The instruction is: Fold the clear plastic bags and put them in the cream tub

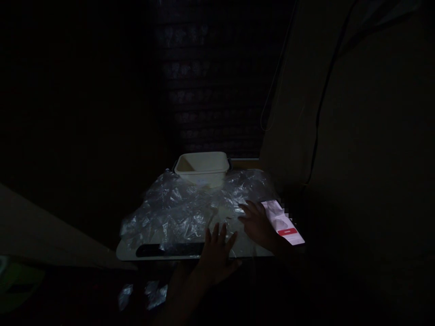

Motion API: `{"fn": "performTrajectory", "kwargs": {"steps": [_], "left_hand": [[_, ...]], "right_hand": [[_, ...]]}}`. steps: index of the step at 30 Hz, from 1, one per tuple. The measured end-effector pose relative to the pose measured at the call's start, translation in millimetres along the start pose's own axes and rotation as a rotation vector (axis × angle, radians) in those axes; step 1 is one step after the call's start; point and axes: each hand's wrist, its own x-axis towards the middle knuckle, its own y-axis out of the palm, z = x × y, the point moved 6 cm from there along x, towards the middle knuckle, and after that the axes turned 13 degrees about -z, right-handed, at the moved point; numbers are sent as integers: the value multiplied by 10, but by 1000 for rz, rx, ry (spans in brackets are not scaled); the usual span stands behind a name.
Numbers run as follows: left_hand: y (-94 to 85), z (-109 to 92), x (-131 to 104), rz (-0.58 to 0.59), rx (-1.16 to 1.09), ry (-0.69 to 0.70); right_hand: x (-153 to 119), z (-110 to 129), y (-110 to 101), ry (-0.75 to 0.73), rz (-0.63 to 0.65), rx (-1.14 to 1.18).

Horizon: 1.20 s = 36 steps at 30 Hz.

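Clear plastic bags (183,203) lie crumpled in a heap over most of a small white table (127,249). My left hand (217,251) is over the table's front edge with its fingers spread, holding nothing. To its right, my right hand (254,222) reaches in with fingers apart, close to the right end of the plastic heap. I cannot tell whether its fingertips touch the plastic. Beside my right hand, a phone (282,222) with a lit screen and a red button lies at the table's right edge. Behind the plastic stands a cream-coloured tub (204,172).
The room is very dark. A slatted blind (204,90) hangs behind the table, with a loop of cord (268,122) at its right. A dark cable (317,117) runs down the right wall. Pieces of plastic (156,294) show below the table, and a green object (20,285) is at lower left.
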Motion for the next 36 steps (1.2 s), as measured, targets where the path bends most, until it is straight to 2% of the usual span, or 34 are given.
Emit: {"fn": "performTrajectory", "kwargs": {"steps": [4,7,10,15,18,21,25,29,32,36], "left_hand": [[-25,16,9,-92,25,-32],[-22,44,50,-128,43,-67],[-12,34,89,-147,40,-52],[37,-17,80,-140,17,-4],[50,-36,59,-127,13,21],[37,-35,52,-125,18,27],[23,-25,47,-132,35,19],[24,-17,51,-141,39,-1],[15,-27,97,-182,29,-4],[69,-42,191,-210,13,2]], "right_hand": [[135,-176,-33,117,-1,-109],[171,-205,-120,171,-11,-143],[174,-130,-132,121,-3,-111],[220,-22,15,-15,80,-94],[305,-31,57,-28,84,-127],[415,-38,23,-10,35,-137],[511,-173,-116,200,-86,-149],[415,-360,-280,360,-166,-25],[195,-496,-379,474,-148,106],[-222,-526,-358,629,27,257]]}}
